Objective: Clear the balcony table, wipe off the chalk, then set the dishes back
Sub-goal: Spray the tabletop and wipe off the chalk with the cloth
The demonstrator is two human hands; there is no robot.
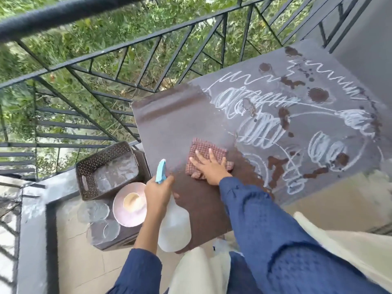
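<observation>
A: Starting at the left: keeping the dishes off the table, down on a low stand beside a woven basket, presumably freeing the top for wiping.

B: Then gripping the spray bottle in the left hand, with fingers curled round its neck, likely holding it ready for more wetting?

A: Seemingly. Pressing the checked cloth flat under the right hand, with fingers straight and spread, working at the edge of the wiped brown patch.

B: And leaving chalk scribbled across the right half, dotted with wet spots.

A: Struggling with the clear glass pieces by the pink plate: blurring together, defying counting. Also losing the table's near edge behind sleeve and bottle.
</observation>
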